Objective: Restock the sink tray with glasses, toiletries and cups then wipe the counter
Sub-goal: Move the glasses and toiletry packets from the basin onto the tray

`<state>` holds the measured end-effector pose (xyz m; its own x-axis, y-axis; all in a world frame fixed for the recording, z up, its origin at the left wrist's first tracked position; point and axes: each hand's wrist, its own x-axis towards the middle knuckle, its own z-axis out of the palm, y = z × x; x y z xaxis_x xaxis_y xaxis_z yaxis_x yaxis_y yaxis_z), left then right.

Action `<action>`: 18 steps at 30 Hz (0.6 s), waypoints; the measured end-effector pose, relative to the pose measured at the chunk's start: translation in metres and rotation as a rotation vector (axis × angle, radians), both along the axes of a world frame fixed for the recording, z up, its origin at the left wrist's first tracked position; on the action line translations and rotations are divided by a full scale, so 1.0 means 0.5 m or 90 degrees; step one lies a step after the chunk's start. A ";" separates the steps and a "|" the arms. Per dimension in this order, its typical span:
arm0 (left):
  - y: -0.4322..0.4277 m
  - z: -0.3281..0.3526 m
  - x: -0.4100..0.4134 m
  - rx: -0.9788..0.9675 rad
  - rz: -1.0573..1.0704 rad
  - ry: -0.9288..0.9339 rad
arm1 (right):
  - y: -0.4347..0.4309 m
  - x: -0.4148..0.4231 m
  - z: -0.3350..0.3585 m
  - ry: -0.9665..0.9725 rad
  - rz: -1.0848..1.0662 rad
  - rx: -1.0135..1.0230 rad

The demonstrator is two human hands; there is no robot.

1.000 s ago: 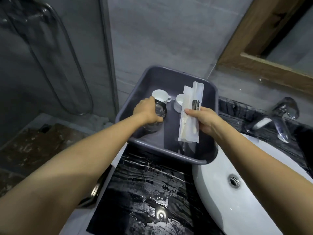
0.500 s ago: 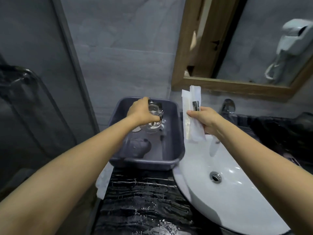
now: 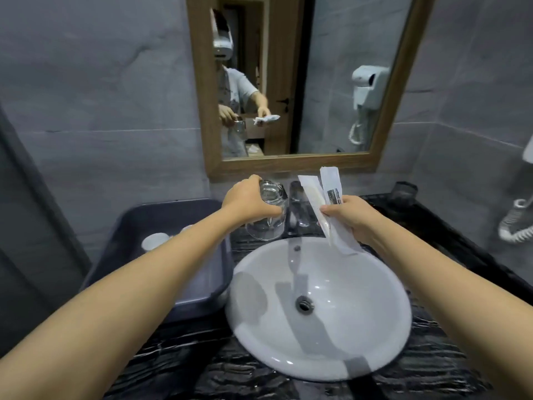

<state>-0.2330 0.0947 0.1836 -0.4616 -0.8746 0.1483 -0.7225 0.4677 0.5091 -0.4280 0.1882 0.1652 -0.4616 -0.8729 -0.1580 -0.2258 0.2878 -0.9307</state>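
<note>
- Two hands are out over the back of the surface. The left hand [image 3: 246,202] is curled around clear glasses [image 3: 266,210], gripping them from the side; they look like two nested or held together, mouth down, though the exact count is hard to tell.
- The right hand [image 3: 350,216] is closed on white toiletry packets [image 3: 324,203], two that I can count, fanned upward and tilted toward the wall.
- One dark grey tub [image 3: 150,223] sits at the left edge of the surface, just beside the basin [image 3: 317,307]. One white cup [image 3: 154,241] shows inside it; the left forearm crosses over the tub and hides much of its inside.
- The glasses hang above the back rim of the basin, near the tub's right wall, touching neither.
- A chrome tap [image 3: 297,203] stands behind the basin, partly hidden between the glasses and the packets.
- A small dark holder [image 3: 403,192] stands at the far right corner of the surface.
- The surface [image 3: 432,370] is glossy black stone with pale veins.
- A wood-framed mirror [image 3: 291,166] hangs on the grey tiled wall, and a coiled white cord [image 3: 516,226] dangles at the right.
</note>
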 end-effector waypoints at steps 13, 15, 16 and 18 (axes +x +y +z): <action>0.144 -0.051 -0.426 0.042 -0.065 0.040 | 0.177 -0.388 -0.049 -0.017 -0.070 0.049; 0.159 -0.069 -0.471 0.051 -0.063 0.045 | 0.194 -0.438 -0.059 -0.024 -0.078 0.058; 0.166 -0.076 -0.489 0.053 -0.062 0.038 | 0.202 -0.459 -0.064 -0.029 -0.083 0.063; 0.175 -0.088 -0.522 0.053 -0.063 0.018 | 0.215 -0.496 -0.074 -0.041 -0.090 0.073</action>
<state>-0.4942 0.1821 0.1393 -0.5426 -0.8350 0.0912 -0.6600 0.4909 0.5687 -0.6760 0.2955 0.1283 -0.5637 -0.7748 -0.2861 -0.1162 0.4174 -0.9013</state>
